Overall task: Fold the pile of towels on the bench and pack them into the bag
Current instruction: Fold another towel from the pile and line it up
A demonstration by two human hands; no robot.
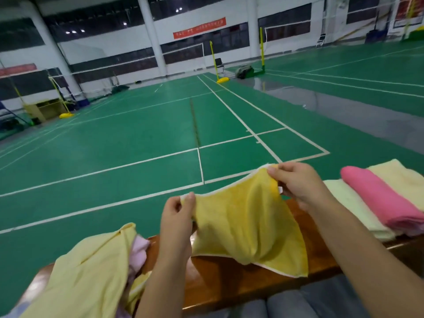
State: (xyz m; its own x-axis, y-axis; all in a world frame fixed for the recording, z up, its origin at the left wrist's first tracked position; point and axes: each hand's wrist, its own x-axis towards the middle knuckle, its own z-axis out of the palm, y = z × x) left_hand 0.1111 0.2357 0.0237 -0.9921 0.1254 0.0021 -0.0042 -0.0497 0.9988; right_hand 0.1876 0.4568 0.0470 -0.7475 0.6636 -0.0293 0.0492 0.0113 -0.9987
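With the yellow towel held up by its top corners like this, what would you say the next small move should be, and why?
Probably lower the yellow towel flat onto the bare bench to fold it: the left hand and right hand each pinch a top corner, and it hangs unfolded and slack.

Both forearms extended forward; left hand [177, 214] pinches yellow towel [247, 216] corner, right hand [298, 183] pinches opposite corner, higher.

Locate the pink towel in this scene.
In the head view, the pink towel lies folded at the right, on cream towels atop the wooden bench.
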